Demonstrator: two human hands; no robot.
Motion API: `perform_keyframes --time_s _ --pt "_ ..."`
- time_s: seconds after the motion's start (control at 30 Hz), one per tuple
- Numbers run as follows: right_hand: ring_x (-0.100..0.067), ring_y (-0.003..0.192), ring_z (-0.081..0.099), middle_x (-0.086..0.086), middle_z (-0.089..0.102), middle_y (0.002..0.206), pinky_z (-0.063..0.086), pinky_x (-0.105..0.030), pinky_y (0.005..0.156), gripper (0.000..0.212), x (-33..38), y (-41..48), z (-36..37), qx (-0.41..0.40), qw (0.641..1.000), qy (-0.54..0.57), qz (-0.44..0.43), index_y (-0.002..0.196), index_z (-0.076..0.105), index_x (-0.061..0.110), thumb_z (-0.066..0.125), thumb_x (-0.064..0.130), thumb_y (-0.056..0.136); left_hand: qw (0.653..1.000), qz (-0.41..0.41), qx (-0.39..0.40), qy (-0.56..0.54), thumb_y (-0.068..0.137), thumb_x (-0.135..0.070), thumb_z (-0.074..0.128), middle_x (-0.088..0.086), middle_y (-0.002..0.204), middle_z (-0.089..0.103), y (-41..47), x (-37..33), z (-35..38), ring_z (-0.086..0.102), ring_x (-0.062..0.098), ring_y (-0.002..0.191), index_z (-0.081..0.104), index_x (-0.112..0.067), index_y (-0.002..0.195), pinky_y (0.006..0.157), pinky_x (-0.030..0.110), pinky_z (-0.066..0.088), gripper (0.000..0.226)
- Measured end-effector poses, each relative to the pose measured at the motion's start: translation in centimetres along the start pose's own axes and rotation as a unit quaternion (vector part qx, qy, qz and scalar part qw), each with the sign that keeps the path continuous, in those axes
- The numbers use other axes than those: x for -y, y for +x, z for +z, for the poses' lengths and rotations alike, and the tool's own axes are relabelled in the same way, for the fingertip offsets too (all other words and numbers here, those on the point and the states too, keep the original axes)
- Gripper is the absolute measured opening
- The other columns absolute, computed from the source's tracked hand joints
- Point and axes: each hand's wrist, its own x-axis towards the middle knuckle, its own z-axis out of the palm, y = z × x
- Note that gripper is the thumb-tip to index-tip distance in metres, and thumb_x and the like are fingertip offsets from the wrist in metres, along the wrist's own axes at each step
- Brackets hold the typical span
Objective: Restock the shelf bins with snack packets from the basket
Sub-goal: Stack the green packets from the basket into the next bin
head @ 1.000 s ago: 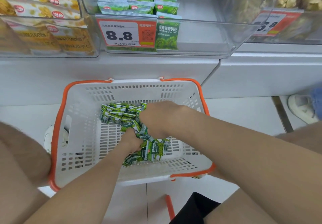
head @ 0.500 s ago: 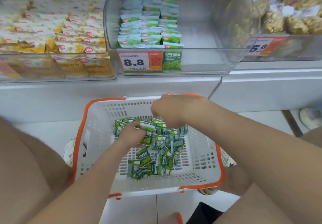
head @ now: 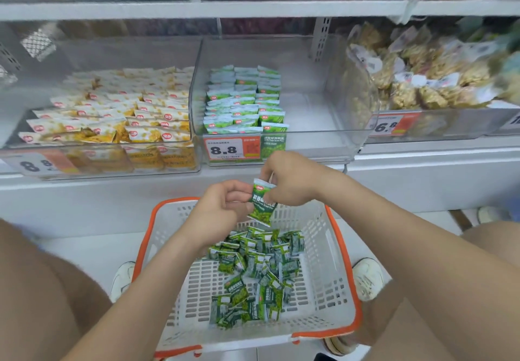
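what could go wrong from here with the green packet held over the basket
1. The green packet is only pinched at its edges by the right hand and left hand above the basket; it could slip and drop back in.
2. The middle bin holds neat rows of green packets; a careless placement might knock them askew.
3. The left bin of yellow packets also shows an 8.8 tag, so misplacing seems possible.

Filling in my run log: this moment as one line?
step: packet held over basket | left hand: holds packet | right hand: pinches packet top | bin: right side bare
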Motion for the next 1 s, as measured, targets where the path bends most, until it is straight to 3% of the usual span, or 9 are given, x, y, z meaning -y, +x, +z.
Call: perform_keyframes --time_s 0.07,0.17,0.23,0.3,0.37,0.43,0.6,0.83,1.0 --pt "-0.026 0.088 0.068 -0.011 0.073 0.091 0.058 -0.035 0.068 0.019 0.3 -0.2 -0.8 -0.034 0.999 0.035 0.009 0.097 0.074 0.011 0.074 0.022 0.081 0.999 0.034 -0.032 0.003 0.090 -0.008 0.076 0.014 0.107 0.073 -0.1 -1.3 0.0 0.074 0.024 0.095 0.070 -0.021 0.111 0.090 0.037 0.061 0.025" --pt "-0.010 0.076 0.058 0.011 0.062 0.083 0.041 -0.020 0.060 0.014 0.8 -0.8 -2.6 -0.099 0.989 0.107 -0.021 0.102 0.069 0.026 0.073 0.025 0.089 0.980 0.147 -0.122 0.050 0.096 -0.009 0.072 -0.005 0.097 0.072 -0.5 -3.5 0.3 0.071 0.003 0.088 0.067 -0.026 0.105 0.082 0.023 0.058 0.021" --pt "-0.013 0.076 0.052 0.016 0.055 0.077 0.032 -0.016 0.057 0.016 0.9 -1.1 -4.1 -0.160 0.980 0.112 -0.044 0.107 0.069 0.029 0.071 0.026 0.091 0.937 0.247 -0.207 0.132 0.099 -0.017 0.068 -0.011 0.104 0.070 -0.8 -4.5 0.4 0.068 0.002 0.096 0.066 -0.024 0.112 0.081 0.021 0.054 0.014" --pt "-0.022 0.091 0.054 0.011 0.064 0.090 0.036 -0.023 0.067 0.023 0.7 -1.0 -5.8 -0.243 0.963 0.108 -0.050 0.117 0.068 0.028 0.068 0.027 0.094 0.867 0.339 -0.277 0.237 0.101 -0.015 0.063 -0.006 0.114 0.064 -0.7 -5.1 0.2 0.061 0.012 0.110 0.065 -0.016 0.120 0.092 0.028 0.049 0.019" --pt "-0.031 0.108 0.059 0.000 0.070 0.112 0.042 -0.028 0.084 0.031 -0.1 -0.6 -7.4 -0.325 0.936 0.129 -0.033 0.127 0.066 0.025 0.064 0.027 0.096 0.816 0.395 -0.298 0.299 0.097 -0.004 0.061 0.004 0.124 0.060 -0.3 -5.5 -0.1 0.055 0.023 0.121 0.063 -0.008 0.123 0.104 0.036 0.044 0.027" --pt "-0.034 0.114 0.059 -0.005 0.071 0.117 0.044 -0.033 0.090 0.031 -1.3 0.1 -8.3 -0.352 0.928 0.122 -0.007 0.129 0.065 0.023 0.060 0.025 0.098 0.796 0.405 -0.267 0.361 0.093 0.000 0.061 0.010 0.140 0.055 0.4 -5.8 -0.5 0.047 0.030 0.137 0.060 -0.005 0.133 0.116 0.044 0.037 0.040" --pt "-0.034 0.128 0.052 -0.012 0.062 0.132 0.044 -0.035 0.099 0.036 -2.7 3.0 -7.9 -0.213 0.973 0.068 0.054 0.131 0.064 0.014 0.069 0.024 0.096 0.774 0.298 -0.188 0.526 0.087 -0.020 0.065 0.004 0.164 0.034 1.4 -5.0 -1.2 0.022 0.029 0.155 0.036 -0.016 0.156 0.128 0.051 0.009 0.075" --pt "-0.027 0.090 0.073 -0.003 0.065 0.093 0.064 -0.039 0.080 0.027 -3.1 5.6 -8.0 -0.071 0.971 0.182 0.136 0.113 0.071 0.004 0.078 0.016 0.090 0.748 0.302 -0.217 0.550 0.081 -0.018 0.066 0.001 0.156 0.041 1.9 -4.7 -0.9 0.034 0.029 0.147 0.040 -0.017 0.153 0.127 0.049 0.013 0.077" --pt "-0.024 0.076 0.078 -0.014 0.073 0.109 0.065 -0.038 0.074 0.039 -3.4 6.8 -8.1 -0.012 0.958 0.239 0.161 0.111 0.073 0.004 0.090 0.009 0.076 0.742 0.299 -0.229 0.555 0.081 -0.019 0.065 0.002 0.152 0.043 2.1 -4.7 -0.7 0.037 0.030 0.143 0.041 -0.017 0.151 0.126 0.049 0.016 0.074"
